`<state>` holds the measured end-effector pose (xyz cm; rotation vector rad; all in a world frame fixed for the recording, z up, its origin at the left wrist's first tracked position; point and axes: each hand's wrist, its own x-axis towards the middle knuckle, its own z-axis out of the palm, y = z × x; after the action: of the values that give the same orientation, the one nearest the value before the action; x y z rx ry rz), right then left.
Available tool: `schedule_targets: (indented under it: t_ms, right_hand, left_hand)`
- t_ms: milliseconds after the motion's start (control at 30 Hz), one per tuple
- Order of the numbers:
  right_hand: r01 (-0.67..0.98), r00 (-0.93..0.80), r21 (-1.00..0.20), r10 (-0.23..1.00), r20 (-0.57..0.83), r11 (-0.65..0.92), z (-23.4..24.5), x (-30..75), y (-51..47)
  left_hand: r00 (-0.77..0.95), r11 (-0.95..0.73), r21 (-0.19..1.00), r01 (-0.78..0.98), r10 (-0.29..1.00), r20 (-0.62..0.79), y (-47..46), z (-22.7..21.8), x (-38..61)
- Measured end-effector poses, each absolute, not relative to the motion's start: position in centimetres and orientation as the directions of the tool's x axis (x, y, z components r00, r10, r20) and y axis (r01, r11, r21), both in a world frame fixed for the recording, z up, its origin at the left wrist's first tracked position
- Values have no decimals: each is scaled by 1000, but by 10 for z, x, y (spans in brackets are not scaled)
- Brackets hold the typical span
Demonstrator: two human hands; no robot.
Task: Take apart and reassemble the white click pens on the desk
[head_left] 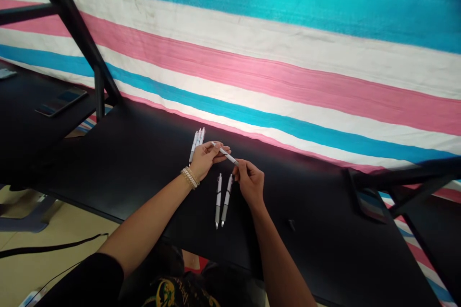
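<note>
Between my two hands is a white pen point(226, 154), slanting down to the right above the black table point(151, 153). My left hand point(207, 156), with a beaded bracelet point(190, 178) at its wrist, pinches the pen's upper-left end with the thumb. The fingers of my right hand point(250, 181) close round its lower-right end, hiding the tip. Two white pens with grey grips, a left one point(218, 201) and a right one point(226, 200), lie side by side below my hands, tips toward me. Several more white pens point(196, 143) lie together beyond my left hand, partly covered by it.
A striped sheet point(252, 67) hangs along the table's back edge. Black frame bars point(72, 24) rise at the left. One phone point(62, 101) lies on the left table, another point(370, 204) at the right. A small dark object point(291, 224) sits right of my right forearm.
</note>
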<state>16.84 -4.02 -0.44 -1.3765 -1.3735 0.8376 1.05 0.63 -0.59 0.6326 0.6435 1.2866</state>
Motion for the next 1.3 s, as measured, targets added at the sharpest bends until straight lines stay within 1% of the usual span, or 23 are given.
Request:
schedule_targets:
  t_ms: [100,233,333,467,567,633,700,767,867,933,1100,1300]
  right_hand:
    - [354,137,-927,974,180,121,-5,169,-42]
    - [450,161,-880,956,247,152,-6,168,-46]
    - [477,179,-859,937,300,184,-8,167,-47]
    - [522,154,-812,908,390,260,-9,168,-46]
    - [509,140,-797,882,449,325,-10,167,-45]
    - [462,163,-829,889,427,314,-11,165,-44]
    - [412,205,-877,913,352,245,-13,163,-44]
    - [410,228,-892,925,303,191,-13,163,-45]
    - [437,212,-872,916,340,222,-12,164,-45]
    - [424,206,-870,908,365,253,-12,165,-45]
    - [392,224,-886,908,354,248,-14,167,-44]
    - [412,218,-873,901,374,263,-14,169,-42]
  left_hand:
    - [129,161,745,-648,987,-100,6,-7,12]
    - [114,136,753,-644,990,-81,5,-10,15]
    - [113,130,753,-645,991,-75,5,-11,16]
    - [99,127,759,-639,992,-83,5,-12,15]
    - [106,133,742,-657,991,-84,6,-12,15]
    - [110,137,732,-667,990,-85,6,-12,15]
    - [112,140,727,-672,990,-87,6,-12,15]
    - [117,142,722,-677,989,-85,6,-12,15]
    - [135,152,710,-687,988,-80,5,-10,15]
    - [148,167,703,-692,985,-89,5,-10,14]
    - [190,205,682,-702,977,-98,6,-12,15]
    - [201,201,680,-705,976,-81,7,-11,18]
